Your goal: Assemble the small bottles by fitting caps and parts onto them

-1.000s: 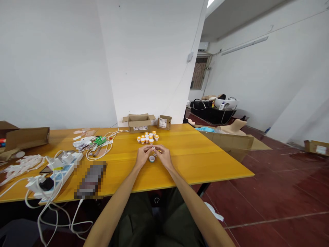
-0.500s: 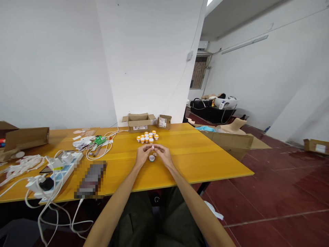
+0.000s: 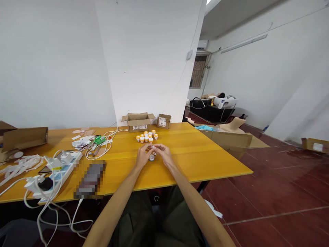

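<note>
My left hand [image 3: 143,154] and my right hand [image 3: 162,152] meet above the table, fingertips pinched on a small whitish piece [image 3: 152,147], too small to name. Just below my fingers sits a small round container [image 3: 151,158] with a pale top and teal side, partly covered by my left hand. A small light-coloured bit [image 3: 154,154] lies beside it. Beyond my hands stands a cluster of several small white pieces with orange rims [image 3: 146,138], like little capped jars.
An open cardboard box [image 3: 138,122] and a smaller box [image 3: 163,121] stand against the wall. To the left lie a power strip [image 3: 65,173] with tangled white cables, a blurred phone [image 3: 90,179] and loose papers [image 3: 83,142]. The yellow table [image 3: 200,154] ends at the right.
My fingers have shifted slightly around the small whitish piece, and my left hand now covers part of the round container. The cluster beyond stays as it was.
</note>
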A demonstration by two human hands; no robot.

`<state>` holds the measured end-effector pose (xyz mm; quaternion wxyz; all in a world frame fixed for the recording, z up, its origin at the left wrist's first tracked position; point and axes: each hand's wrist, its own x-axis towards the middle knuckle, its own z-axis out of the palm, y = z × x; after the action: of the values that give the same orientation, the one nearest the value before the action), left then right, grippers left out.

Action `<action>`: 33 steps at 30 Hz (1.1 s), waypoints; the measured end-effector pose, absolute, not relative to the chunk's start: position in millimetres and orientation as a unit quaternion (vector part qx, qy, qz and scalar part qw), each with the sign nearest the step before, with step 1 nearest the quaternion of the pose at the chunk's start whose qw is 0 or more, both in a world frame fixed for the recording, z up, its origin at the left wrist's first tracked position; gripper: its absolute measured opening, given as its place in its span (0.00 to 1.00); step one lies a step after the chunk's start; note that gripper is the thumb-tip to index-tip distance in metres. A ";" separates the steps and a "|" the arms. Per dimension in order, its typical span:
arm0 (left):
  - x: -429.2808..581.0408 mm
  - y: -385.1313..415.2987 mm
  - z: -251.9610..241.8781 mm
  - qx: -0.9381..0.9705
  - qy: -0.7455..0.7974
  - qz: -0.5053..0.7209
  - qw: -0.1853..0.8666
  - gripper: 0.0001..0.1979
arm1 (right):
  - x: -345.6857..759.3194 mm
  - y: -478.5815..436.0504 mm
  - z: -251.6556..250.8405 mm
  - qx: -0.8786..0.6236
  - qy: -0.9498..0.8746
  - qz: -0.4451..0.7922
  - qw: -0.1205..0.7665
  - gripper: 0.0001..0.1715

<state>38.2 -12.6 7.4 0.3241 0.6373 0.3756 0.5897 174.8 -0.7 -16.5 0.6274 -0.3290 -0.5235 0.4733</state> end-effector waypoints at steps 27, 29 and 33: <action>35.4 -8.0 4.3 0.642 0.352 0.562 0.385 0.10 | 176.8 -3.2 -10.0 -0.333 -0.547 0.454 0.620 0.19; 35.3 -8.0 4.7 0.638 0.353 0.561 0.393 0.11 | 177.4 -2.8 -10.2 -0.334 -0.555 0.448 0.617 0.18; 34.8 -7.4 6.6 0.632 0.352 0.563 0.399 0.12 | 177.1 -3.1 -10.2 -0.329 -0.557 0.449 0.617 0.19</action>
<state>34.8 -7.4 6.6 0.3986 0.6323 0.3522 0.5633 177.1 -3.1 -10.2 0.6167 -0.3288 -0.5571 0.4486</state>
